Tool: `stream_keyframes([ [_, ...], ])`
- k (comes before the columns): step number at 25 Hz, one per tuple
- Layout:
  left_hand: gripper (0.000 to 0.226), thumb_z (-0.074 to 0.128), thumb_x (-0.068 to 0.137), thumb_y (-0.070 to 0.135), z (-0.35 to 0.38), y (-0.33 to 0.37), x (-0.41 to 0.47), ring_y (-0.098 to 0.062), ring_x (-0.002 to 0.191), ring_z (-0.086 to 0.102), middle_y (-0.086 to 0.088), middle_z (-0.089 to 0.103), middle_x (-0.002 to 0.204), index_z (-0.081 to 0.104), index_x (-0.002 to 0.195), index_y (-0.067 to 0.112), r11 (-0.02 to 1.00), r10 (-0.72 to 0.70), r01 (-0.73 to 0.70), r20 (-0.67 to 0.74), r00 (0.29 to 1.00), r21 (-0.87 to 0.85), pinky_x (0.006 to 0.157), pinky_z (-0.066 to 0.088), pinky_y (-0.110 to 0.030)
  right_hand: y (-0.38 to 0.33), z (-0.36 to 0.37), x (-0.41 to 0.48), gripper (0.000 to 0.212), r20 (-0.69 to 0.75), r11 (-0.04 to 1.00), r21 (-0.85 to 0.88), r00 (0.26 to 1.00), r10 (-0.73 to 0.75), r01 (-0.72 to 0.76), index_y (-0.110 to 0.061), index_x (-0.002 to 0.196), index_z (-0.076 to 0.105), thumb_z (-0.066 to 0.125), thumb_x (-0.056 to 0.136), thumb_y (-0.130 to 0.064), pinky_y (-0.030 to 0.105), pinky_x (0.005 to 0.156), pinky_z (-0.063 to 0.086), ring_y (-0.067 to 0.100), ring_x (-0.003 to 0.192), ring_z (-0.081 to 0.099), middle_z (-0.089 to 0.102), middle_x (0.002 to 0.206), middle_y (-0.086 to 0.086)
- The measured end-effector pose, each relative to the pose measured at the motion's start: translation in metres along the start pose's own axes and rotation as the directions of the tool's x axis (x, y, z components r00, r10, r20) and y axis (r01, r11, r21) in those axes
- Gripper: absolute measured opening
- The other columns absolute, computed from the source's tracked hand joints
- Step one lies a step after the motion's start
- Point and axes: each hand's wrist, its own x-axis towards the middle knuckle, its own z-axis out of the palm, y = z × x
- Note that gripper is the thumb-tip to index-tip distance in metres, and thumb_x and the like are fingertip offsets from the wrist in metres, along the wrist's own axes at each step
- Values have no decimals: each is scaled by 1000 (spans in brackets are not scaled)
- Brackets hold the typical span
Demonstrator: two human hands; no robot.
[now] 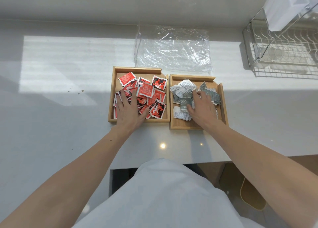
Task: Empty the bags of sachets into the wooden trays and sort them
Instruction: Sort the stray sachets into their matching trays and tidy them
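Two trays sit edge to edge at the centre of the tabletop (60, 107). The left tray (137, 69) is full of red sachets (146, 90), and the right tray (192, 77) holds grey sachets (184, 91) heaped toward its 12 o'clock half.

The left hand (129, 109) lies flat on the red pile, its grip apart and fingers spread, pressing rather than holding. The right hand (203, 107) has its fingers bent down into the grey heap. Whether that grip has closed on a sachet I cannot tell.

The colours look separated already, so the step in hand seems to be levelling and squaring the piles. Light sweeps inward from the walls should serve best. Each tray has an open corner at about 1 o'clock where loose sachets could slide out, so pushes toward those corners are best avoided.

The emptied clear bag (173, 52) lies at 12 o'clock, just behind the trays and overlapping nothing. A wire rack (282, 45) stands well apart at 2 o'clock. From 7 to 10 o'clock the tabletop gives wide room, and its near edge runs close below the trays at 6 o'clock.
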Motion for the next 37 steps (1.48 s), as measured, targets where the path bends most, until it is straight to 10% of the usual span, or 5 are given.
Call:
stream_keyframes([
  [20,65,36,99,50,-25,124,-76,-38,140,33,-24,38,149,33,149,9,951,291,-268,-156,944,154,113,30,-50,49,-66,-72,51,-169,956,123,955,-242,264,-9,145,38,42,101,-35,49,113,28,37,129,45,47,143,17],
  [27,65,28,99,52,-89,216,-126,-40,139,34,-23,38,150,34,148,11,917,377,-303,-322,868,258,113,30,-51,81,-184,-106,55,-406,901,-23,819,-404,433,-4,147,36,46,101,-33,46,112,31,40,134,40,43,146,25],
  [37,63,32,99,52,-309,285,-175,-38,142,29,-21,33,153,29,150,16,834,548,-321,-599,585,449,115,24,-52,36,-401,-163,59,-701,866,-220,544,-461,449,-10,150,31,45,100,-38,49,117,27,39,141,33,35,153,22],
])
